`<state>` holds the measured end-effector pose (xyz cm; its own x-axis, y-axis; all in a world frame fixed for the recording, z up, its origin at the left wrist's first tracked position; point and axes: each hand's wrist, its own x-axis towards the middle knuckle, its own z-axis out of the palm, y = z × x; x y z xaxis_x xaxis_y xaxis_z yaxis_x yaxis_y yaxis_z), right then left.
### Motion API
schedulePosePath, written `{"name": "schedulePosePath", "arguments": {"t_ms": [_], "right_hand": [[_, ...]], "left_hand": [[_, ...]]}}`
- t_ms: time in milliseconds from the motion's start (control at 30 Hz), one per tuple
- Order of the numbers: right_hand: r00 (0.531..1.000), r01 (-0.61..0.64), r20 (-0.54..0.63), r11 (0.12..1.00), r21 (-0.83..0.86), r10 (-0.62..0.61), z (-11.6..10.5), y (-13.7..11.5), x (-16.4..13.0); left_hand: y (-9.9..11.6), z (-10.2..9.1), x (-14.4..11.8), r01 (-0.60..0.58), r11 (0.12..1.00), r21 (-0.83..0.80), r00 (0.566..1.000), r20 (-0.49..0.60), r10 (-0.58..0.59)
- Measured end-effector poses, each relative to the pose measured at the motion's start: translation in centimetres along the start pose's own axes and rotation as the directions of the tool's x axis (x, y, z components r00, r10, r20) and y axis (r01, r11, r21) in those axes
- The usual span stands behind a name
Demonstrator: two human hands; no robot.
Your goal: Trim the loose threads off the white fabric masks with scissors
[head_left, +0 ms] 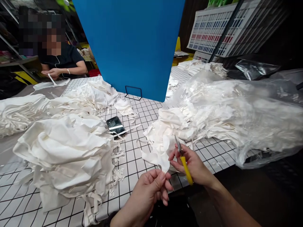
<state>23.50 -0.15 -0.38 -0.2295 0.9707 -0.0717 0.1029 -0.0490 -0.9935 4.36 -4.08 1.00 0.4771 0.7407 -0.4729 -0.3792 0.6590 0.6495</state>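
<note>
A: How far along is the work?
B: Only partly, I'd judge. 1 white cloth piece (163,160) is in hand at the near edge of the surface (131,167), with the yellow-handled scissors (187,171) beside it.

A: And each grip?
B: The left hand (153,187) pinches the cloth's near end between thumb and fingers. The right hand (193,164) has its grip around the scissors, blades pointing towards the far edge.

A: What's left?
B: Plenty, it seems. A loose heap (171,121) lies just beyond the hands, and a clear plastic bag (267,110) packed with white cloth reaches over the near edge, on the right. The big pile (67,148) along the near edge, on the left, may be done, but nothing marks it so.

A: What can't you make out?
B: Whether the blades are parted, or whether the right fingertips touch the cloth. Its far end blends into the heap. The blue panel (137,47) hides part of the far edge, the frame cuts off the near left corner, and cloudy plastic veils the bag's contents.
</note>
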Motion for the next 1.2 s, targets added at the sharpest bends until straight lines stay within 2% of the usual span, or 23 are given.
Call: {"name": "schedulePosePath", "arguments": {"t_ms": [67,100,167,233,267,367,400,467,533,633,733,900,1200], "right_hand": [[0.998,0.026,-0.066,0.999,0.032,-0.024,0.5,0.4,0.1],[0.997,0.029,-0.077,0.999,0.022,-0.027,0.8,0.5,0.1],[0.998,0.02,-0.063,1.0,-0.014,-0.021,1.5,0.4,-0.1],[1.0,0.004,-0.027,1.0,-0.018,-0.005,2.3,0.3,-0.4],[1.0,-0.005,0.001,1.0,-0.001,0.005,2.6,0.2,-0.5],[0.995,-0.06,0.077,0.997,0.04,0.057,2.7,-0.1,-1.0],[0.995,-0.075,0.073,0.997,0.018,0.074,2.4,-0.3,-1.2],[0.997,-0.072,0.019,0.99,-0.123,0.075,1.4,-0.8,-1.7],[0.999,-0.043,-0.009,0.937,-0.346,0.043,0.1,-1.4,-2.3],[0.997,-0.016,0.056,0.823,-0.568,0.058,-0.9,-2.3,-3.3],[0.993,-0.031,0.068,0.779,-0.626,0.093,-0.5,-2.6,-3.9],[0.996,-0.042,0.031,0.764,-0.644,0.081,0.8,-2.9,-3.8],[0.999,0.004,0.03,0.715,-0.699,0.024,1.2,-3.3,-3.7]], "left_hand": [[0.0,0.0,-0.2,-0.105,0.985,0.135,0.994,0.004,0.106],[0.1,0.0,-0.4,-0.188,0.957,0.22,0.98,-0.019,0.197],[0.3,-0.1,-0.5,-0.351,0.852,0.388,0.907,-0.086,0.412],[0.4,-0.3,-0.4,-0.435,0.77,0.467,0.833,-0.116,0.541],[0.3,-0.5,-0.2,-0.446,0.772,0.453,0.83,-0.114,0.546],[-0.2,-0.8,0.6,-0.417,0.862,0.289,0.893,-0.047,0.448],[-0.3,-0.9,0.9,-0.413,0.879,0.24,0.902,-0.03,0.432],[-0.5,-1.0,1.4,-0.439,0.874,0.209,0.891,-0.019,0.453],[-0.5,-1.1,1.6,-0.478,0.843,0.247,0.868,-0.016,0.496],[-0.5,-1.2,1.5,-0.503,0.791,0.349,0.847,0.016,0.532],[-0.6,-1.2,1.3,-0.52,0.737,0.432,0.832,0.063,0.551],[-0.8,-1.3,1.1,-0.535,0.677,0.505,0.82,0.117,0.561],[-0.7,-1.5,1.0,-0.549,0.671,0.498,0.815,0.143,0.561]]}}
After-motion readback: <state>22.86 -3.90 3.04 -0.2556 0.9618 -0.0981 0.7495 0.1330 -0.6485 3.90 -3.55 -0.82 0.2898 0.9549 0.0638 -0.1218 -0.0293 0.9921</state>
